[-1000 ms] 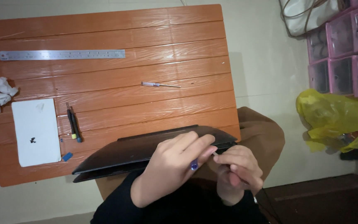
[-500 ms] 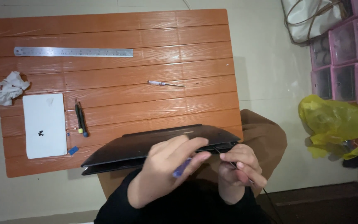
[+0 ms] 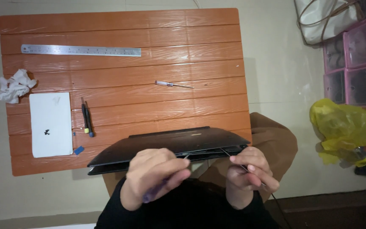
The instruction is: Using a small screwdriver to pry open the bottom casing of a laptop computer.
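Note:
A thin black laptop (image 3: 170, 144) lies tilted over the near edge of the orange wooden table (image 3: 119, 72), its back cover slightly parted from the body. My left hand (image 3: 155, 174) is closed around a blue pry tool whose tip points at the gap in the near edge. My right hand (image 3: 248, 174) pinches a thin metal tool that reaches into the same gap near the right corner.
On the table lie a steel ruler (image 3: 81, 50), a small screwdriver (image 3: 173, 85), two dark pens (image 3: 87, 118), a white card (image 3: 51, 124) and crumpled tissue (image 3: 14, 86). A yellow plastic bag (image 3: 348, 131) and pink drawers (image 3: 356, 55) stand at the right.
The view has shifted slightly. My left hand has turned so the blue tool now points toward the laptop's gap, and my right hand has moved a thin tool into the right corner.

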